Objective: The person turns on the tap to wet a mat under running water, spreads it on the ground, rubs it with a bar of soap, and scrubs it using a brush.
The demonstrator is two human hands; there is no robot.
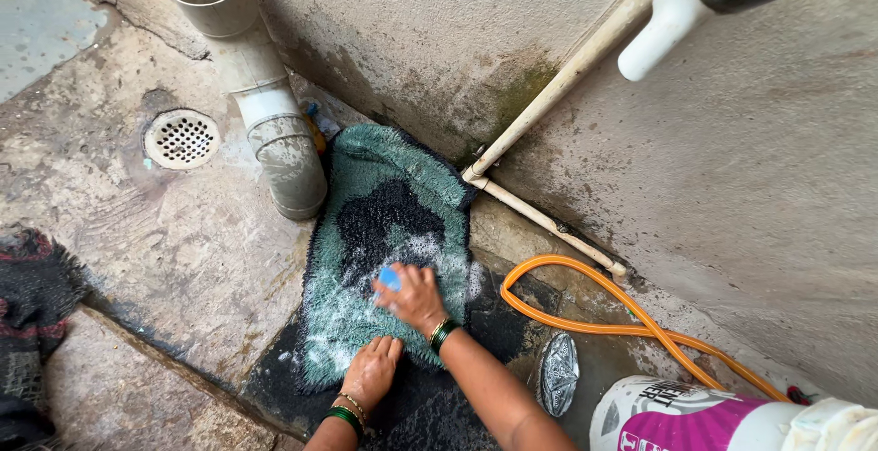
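Note:
A shaggy green mat (384,186) with a black patch in its middle lies on the wet concrete floor, its far end bent up against the wall. White soap foam (439,254) covers its near part. My right hand (416,297) is closed around a small blue scrubbing object (390,278) and presses it on the foamy pile. My left hand (370,370) lies flat on the mat's near edge, fingers together, holding it down. Both wrists wear green and gold bangles.
A wide grey drain pipe (265,94) stands left of the mat, beside a round floor drain (181,138). A thin pipe (549,94) runs along the wall. An orange hose (622,309), a silver packet (558,373) and a white-and-pink container (686,414) lie right. Dark cloth (32,295) sits left.

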